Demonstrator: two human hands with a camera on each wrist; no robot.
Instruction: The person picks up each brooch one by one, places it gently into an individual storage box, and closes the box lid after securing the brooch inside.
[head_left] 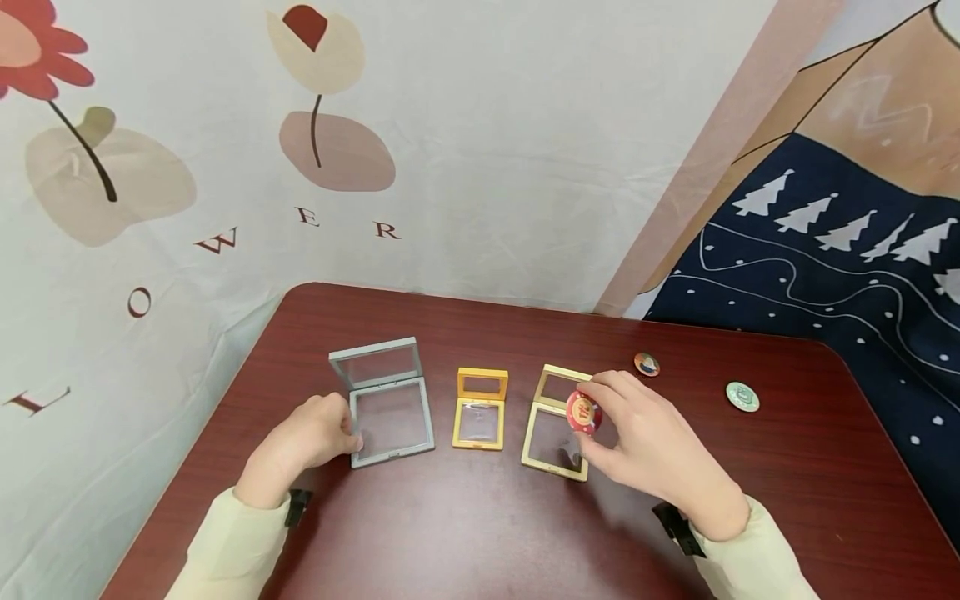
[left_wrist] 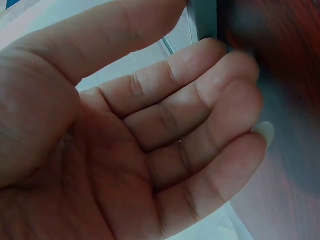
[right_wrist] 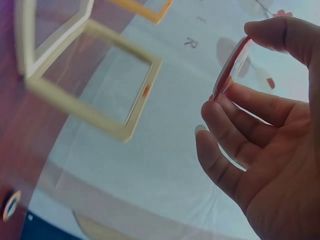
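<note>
Right hand (head_left: pixel 647 435): fingers are clamping red disc (head_left: pixel 583 412) by its edges, clear of pale-yellow case (head_left: pixel 553 469). Left hand (head_left: pixel 311 433): fingers are pinching grey case (head_left: pixel 393 455) at its near side. Yellow case (head_left: pixel 478 445) is sitting between both. Glossy red-brown tabletop (head_left: pixel 465 542) is reflecting light below. Flower-print cloth (head_left: pixel 510 167) is hanging beyond the fingers, navy tree-print cloth (head_left: pixel 810 267) to their right.

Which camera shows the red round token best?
The head view: there the red token shows its printed face. The right wrist view has it nearly edge-on; the left wrist view doesn't show it.
</note>
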